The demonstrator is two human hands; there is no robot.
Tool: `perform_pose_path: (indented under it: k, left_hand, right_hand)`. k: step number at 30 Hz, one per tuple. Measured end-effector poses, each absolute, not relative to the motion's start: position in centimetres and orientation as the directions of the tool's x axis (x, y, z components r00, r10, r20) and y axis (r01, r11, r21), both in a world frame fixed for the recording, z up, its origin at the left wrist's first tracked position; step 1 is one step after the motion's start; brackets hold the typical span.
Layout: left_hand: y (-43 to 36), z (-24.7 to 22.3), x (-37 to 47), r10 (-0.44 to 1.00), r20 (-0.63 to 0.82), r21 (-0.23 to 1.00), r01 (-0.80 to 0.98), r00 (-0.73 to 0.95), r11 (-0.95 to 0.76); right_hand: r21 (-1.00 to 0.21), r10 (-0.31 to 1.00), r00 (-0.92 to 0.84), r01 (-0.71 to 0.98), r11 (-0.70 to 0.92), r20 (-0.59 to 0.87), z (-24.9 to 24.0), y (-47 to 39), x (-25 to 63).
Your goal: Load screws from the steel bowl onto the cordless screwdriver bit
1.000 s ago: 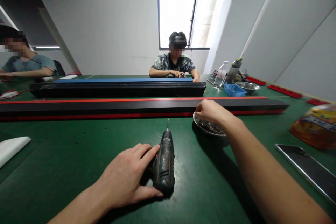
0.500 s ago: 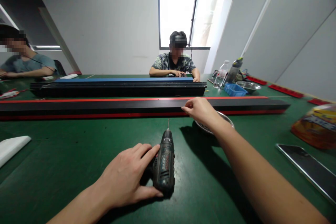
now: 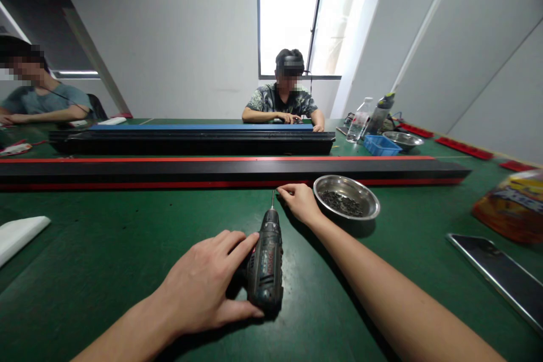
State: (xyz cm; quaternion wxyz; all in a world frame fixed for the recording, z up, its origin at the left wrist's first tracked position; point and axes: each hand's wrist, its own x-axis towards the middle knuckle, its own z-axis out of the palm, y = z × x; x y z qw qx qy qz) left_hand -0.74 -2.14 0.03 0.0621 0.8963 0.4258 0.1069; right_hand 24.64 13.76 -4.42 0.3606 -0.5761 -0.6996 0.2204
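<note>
My left hand (image 3: pixel 207 283) grips a black cordless drill (image 3: pixel 266 263), which lies on its side on the green table with its bit pointing away from me. Beside the bit's tip is my right hand (image 3: pixel 299 199), thumb and fingertips pinched together; whatever they hold is too small to make out. A steel bowl (image 3: pixel 373 209) with many small dark screws in it stands just right of that hand. Beyond the bit, a long black bar with red edges (image 3: pixel 237 169) runs across the table.
A second long black bar with a blue strip (image 3: pixel 195 143) lies farther back. At the right are a phone (image 3: pixel 496 277) and an orange bag (image 3: pixel 513 206). A bottle (image 3: pixel 360 120) and a blue basket (image 3: pixel 382 145) stand behind. Two people sit across the table. A white object (image 3: pixel 21 237) is at left.
My right hand has come down and left, from over the bowl's edge and the bar to the drill bit's tip, uncovering the bowl. My left hand and the drill have stayed put.
</note>
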Motion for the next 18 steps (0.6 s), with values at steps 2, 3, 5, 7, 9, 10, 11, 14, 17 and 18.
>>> perform_pose_path:
  k: [2,3,5,7,9,10,11,14,17,18]
  left_hand:
    - [-2.16,0.21,-0.67,0.779,0.126,0.198,0.754,0.614,-0.627]
    - [-2.17,0.31,-0.64,0.78,0.121,0.197,0.756,0.614,-0.625]
    - [-2.19,0.47,-0.61,0.783,0.118,0.197,0.758,0.611,-0.622]
    - [-2.19,0.5,-0.62,0.783,0.119,0.198,0.758,0.611,-0.622]
    - [-2.17,0.42,-0.67,0.779,0.128,0.196,0.754,0.614,-0.626]
    - [-2.16,0.36,-0.71,0.775,0.133,0.195,0.751,0.617,-0.631]
    - [-2.15,0.28,-0.76,0.771,0.138,0.194,0.747,0.621,-0.636]
    - [-2.15,0.13,-0.86,0.762,0.152,0.19,0.738,0.63,-0.648]
    - [-2.21,0.17,-0.86,0.766,0.151,0.192,0.741,0.625,-0.643]
    - [-2.23,0.22,-0.84,0.768,0.147,0.193,0.744,0.623,-0.64]
  right_hand:
    - [-0.732,0.964,-0.091,0.634,0.248,0.248,-4.55,13.91,24.77]
    - [-0.73,0.964,-0.098,0.635,0.253,0.248,-4.52,13.92,24.78]
    - [-0.727,0.963,-0.109,0.637,0.258,0.246,-4.4,13.86,24.75]
    - [-0.729,0.963,-0.115,0.633,0.261,0.244,-4.27,13.76,24.69]
    - [-0.733,0.963,-0.118,0.628,0.261,0.243,-4.18,13.69,24.67]
    - [-0.736,0.963,-0.116,0.625,0.26,0.242,-4.16,13.66,24.68]
    - [-0.738,0.964,-0.115,0.624,0.259,0.241,-4.14,13.65,24.69]
    - [-0.742,0.964,-0.116,0.619,0.257,0.237,-4.12,13.67,24.7]
    - [-0.742,0.964,-0.123,0.618,0.26,0.236,-4.06,13.67,24.68]
    - [-0.741,0.964,-0.124,0.62,0.259,0.233,-4.03,13.65,24.67]
